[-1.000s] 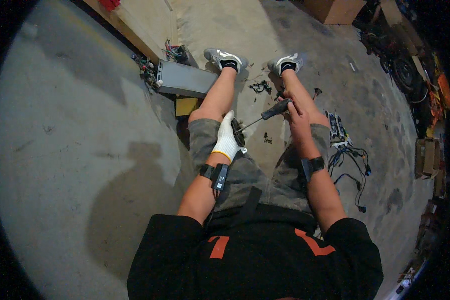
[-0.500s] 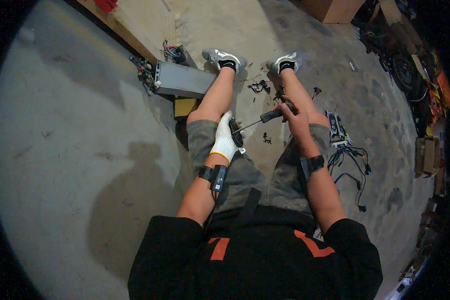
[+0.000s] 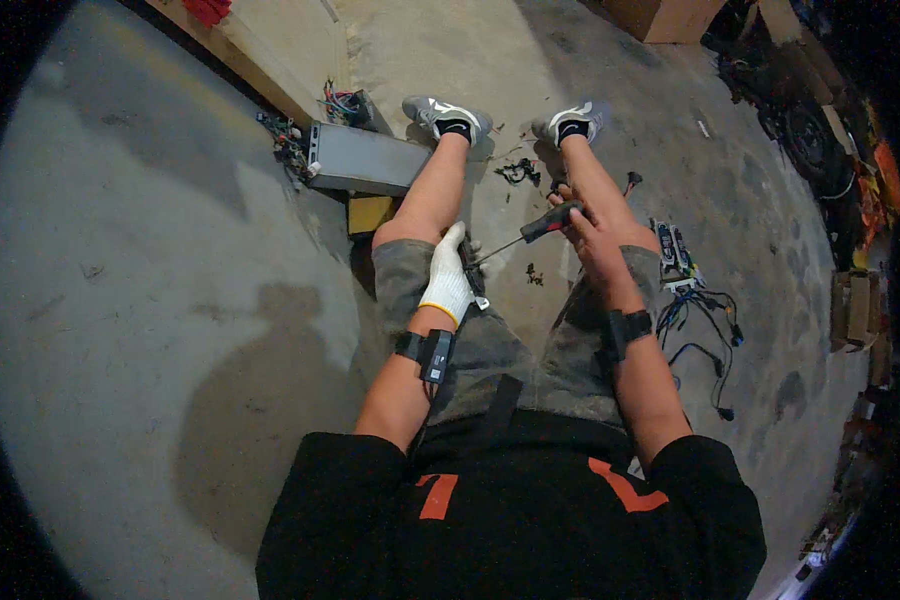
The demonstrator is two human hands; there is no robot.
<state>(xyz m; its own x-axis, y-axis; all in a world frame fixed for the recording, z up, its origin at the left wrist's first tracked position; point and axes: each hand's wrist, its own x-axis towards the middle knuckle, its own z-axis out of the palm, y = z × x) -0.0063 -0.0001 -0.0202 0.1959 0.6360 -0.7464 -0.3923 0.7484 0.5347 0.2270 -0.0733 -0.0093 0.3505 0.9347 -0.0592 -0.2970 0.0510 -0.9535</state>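
Observation:
My left hand (image 3: pixel 447 275), in a white knit glove, is closed around a small dark part (image 3: pixel 473 278) with a white tag, over my left thigh. My right hand (image 3: pixel 594 242), bare, has its fingers around the black and red handle of a screwdriver (image 3: pixel 548 223). The screwdriver's thin shaft slants down to the dark part in my left hand, where the tip is hard to make out. Small black pieces (image 3: pixel 533 275) lie on the floor between my legs.
A grey metal case (image 3: pixel 360 158) with wires, a yellow block (image 3: pixel 370 213) and a board (image 3: pixel 290 70) are front left. Metal parts (image 3: pixel 675 255), black cables (image 3: pixel 710 350) and small black parts (image 3: pixel 518 172) lie on the floor. Cardboard boxes (image 3: pixel 668 15) and clutter (image 3: pixel 805 140) line the right.
My right fingers have shifted on the screwdriver's handle, and its red part shows more than in the earliest frame. My left hand stays nearly in place.

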